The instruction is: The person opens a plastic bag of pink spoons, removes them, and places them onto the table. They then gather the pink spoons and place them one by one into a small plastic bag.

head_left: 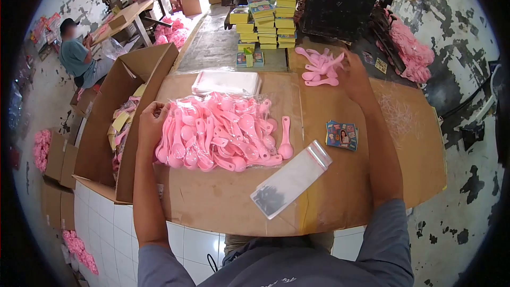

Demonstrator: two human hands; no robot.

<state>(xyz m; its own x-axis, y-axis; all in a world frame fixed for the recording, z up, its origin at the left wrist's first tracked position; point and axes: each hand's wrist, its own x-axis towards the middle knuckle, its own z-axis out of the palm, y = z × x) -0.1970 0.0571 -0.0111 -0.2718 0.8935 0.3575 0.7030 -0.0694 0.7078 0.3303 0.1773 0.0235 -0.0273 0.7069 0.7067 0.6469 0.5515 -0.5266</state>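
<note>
My left hand (153, 115) is closed on the upper left corner of a clear plastic bag of pink spoons (218, 133), which lies flat on the cardboard-covered table. One loose pink spoon (286, 139) lies at the bag's right side. Farther back, my right hand (351, 69) is at the right edge of a small heap of loose pink spoons (320, 67); its fingers are partly hidden, so I cannot tell their grip. Below that heap rests a little stack of picture cards (341, 136). An empty clear plastic sleeve (291, 180) lies slanted near the front.
A stack of clear sleeves (226, 82) lies behind the bag. An open cardboard box (151, 82) stands left. Yellow-edged card stacks (265, 24) rise at the back, near a black machine (337, 5). Clear scraps (396, 114) lie right. A person (77, 56) sits far left.
</note>
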